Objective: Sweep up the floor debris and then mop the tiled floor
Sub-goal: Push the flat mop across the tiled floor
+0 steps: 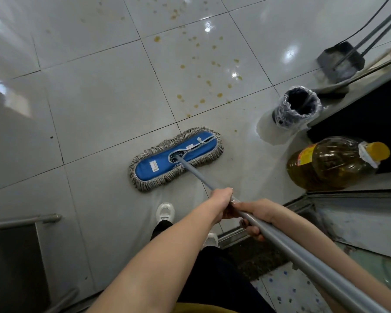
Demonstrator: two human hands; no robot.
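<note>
— Which step are you on?
— The mopping, I judge; the tiled floor (95, 105) spreads glossy below me, and the dustpan (340, 58) stands off by the far right wall with something pale in it, so the sweeping looks done.
— And the mop?
— The mop head (176, 158), blue with a grey fringe, lies flat on the tile just ahead of my shoes (165, 212), set at a slant; the grey handle (291, 251) runs back from it past my right side.
— Anything in the way?
— A big bottle of oil (332, 163) stands to the right, near a small lined bin (299, 107); both are apart from the mop head, though close to its path.
— Your hands?
— Both are wrapped round the handle; my left hand (222, 203) grips lower with fingers curled tight; my right hand (255, 215) holds just behind, touching it, fingers closed under the pole.
— What next?
— Yellow-brown spots (209, 64) are scattered over the tiles beyond the head, none under it; I should push forward and a little right, keep the head flat, and steer shy of the bin.
</note>
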